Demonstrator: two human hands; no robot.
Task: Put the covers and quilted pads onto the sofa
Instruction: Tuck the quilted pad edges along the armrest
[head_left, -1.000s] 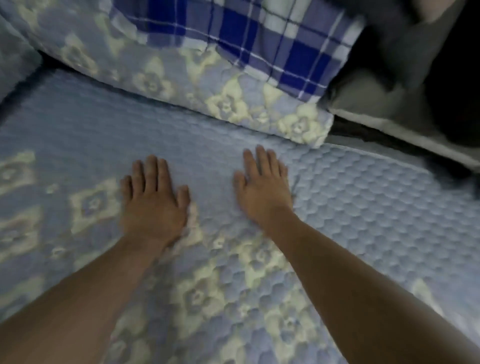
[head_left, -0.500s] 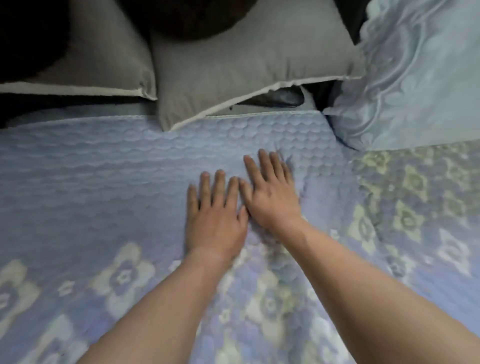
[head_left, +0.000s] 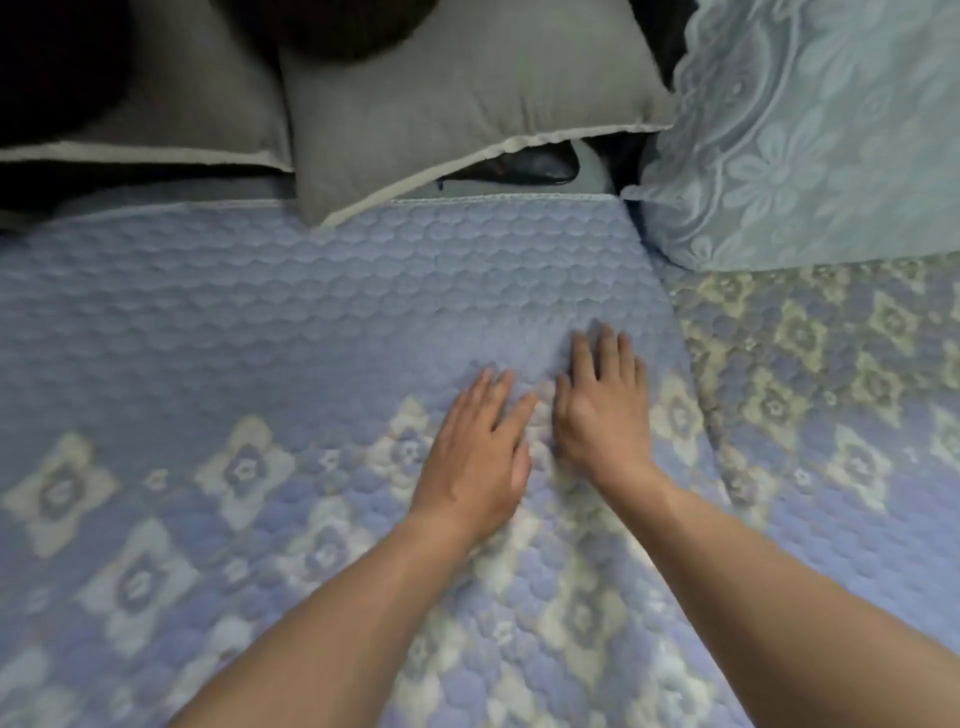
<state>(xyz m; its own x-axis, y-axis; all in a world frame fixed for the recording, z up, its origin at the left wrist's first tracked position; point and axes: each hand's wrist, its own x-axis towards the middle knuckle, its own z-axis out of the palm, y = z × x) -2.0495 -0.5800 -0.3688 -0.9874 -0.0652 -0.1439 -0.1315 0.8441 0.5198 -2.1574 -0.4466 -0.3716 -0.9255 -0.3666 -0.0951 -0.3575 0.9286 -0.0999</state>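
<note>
**Both palms flat on the quilted pad, side by side**

The left hand (head_left: 475, 457) and the right hand (head_left: 602, 410) lie palm down on the blue quilted pad (head_left: 260, 338), fingers straight and gripping nothing, the two hands just beside each other near the pad's right edge. The left fingertips are smeared by motion blur, so their exact spread is hard to read. The pad covers the sofa seat; its far hem runs under the corner of a grey cushion (head_left: 457, 104). A second grey cushion (head_left: 171, 104) sits to the left, its top lost in shadow. Right of the pad lies another patterned pad (head_left: 831, 389), cut off by the frame. Above it a pale blue floral cover (head_left: 810, 130) drapes something hidden. A dark glossy object (head_left: 524, 169) peeks from under the cushion, unidentifiable
</note>
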